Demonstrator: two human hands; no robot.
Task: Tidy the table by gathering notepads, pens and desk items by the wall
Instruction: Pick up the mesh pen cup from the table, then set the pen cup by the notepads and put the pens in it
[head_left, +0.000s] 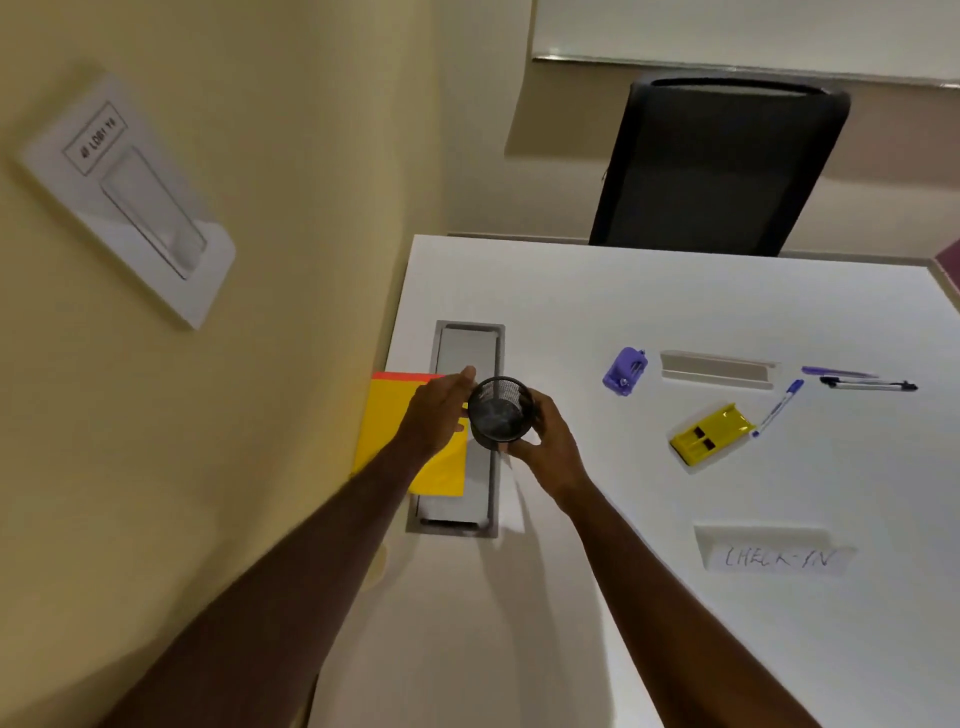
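A black mesh pen cup (500, 413) stands upright near the wall edge of the white table (675, 291), over the grey cable hatch (467, 353). My left hand (436, 415) touches its left side and my right hand (545, 439) wraps its right side. Yellow notepads (384, 421) with an orange edge lie under my left hand, against the wall. Further right lie a purple sharpener-like item (625, 371), a yellow stapler-like item (710, 439), a blue pen (777, 408), a purple pen (836, 372) and a black pen (868, 385).
A grey name-card holder (717, 370) lies mid-table and a folded "CHECK-IN" card (776, 556) nearer me. A black office chair (722, 166) stands at the far side. The yellow wall (285, 208) at left carries a white holder (130, 197).
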